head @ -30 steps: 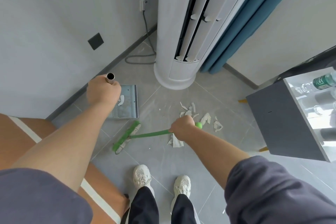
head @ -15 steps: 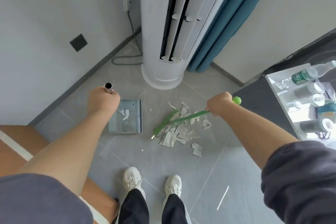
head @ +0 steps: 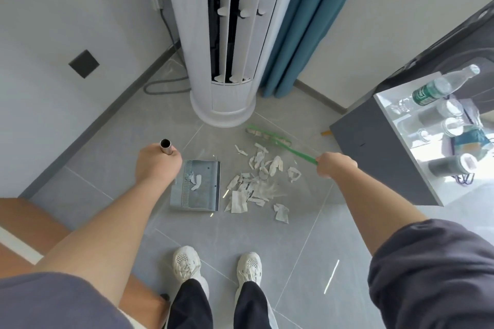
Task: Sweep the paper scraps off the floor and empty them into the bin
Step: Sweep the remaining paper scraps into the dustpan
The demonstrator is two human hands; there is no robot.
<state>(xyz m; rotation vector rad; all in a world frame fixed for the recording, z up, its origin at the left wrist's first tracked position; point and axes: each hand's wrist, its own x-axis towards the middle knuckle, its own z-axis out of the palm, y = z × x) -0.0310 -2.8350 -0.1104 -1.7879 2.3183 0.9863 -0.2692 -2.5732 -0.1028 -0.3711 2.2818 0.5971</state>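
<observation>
White paper scraps (head: pixel 256 181) lie in a loose pile on the grey tiled floor, right of a metal dustpan (head: pixel 196 185). A couple of scraps rest inside the pan. My left hand (head: pixel 156 161) grips the dustpan's upright metal handle (head: pixel 166 145). My right hand (head: pixel 335 164) grips the green broom handle (head: pixel 299 151). The broom head (head: pixel 267 136) sits on the floor beyond the pile, near the air conditioner's base. No bin is in view.
A tall white floor air conditioner (head: pixel 227 35) stands just behind the pile, a cable (head: pixel 163 85) coiled to its left. A dark cabinet (head: pixel 379 152) with bottles on top is at the right. A wooden surface (head: pixel 32 227) is at the left. My shoes (head: pixel 187 264) stand near the pile.
The broom head swung from left of the pile, near the dustpan, over to its far right side. My right hand moved right. The dustpan stayed put.
</observation>
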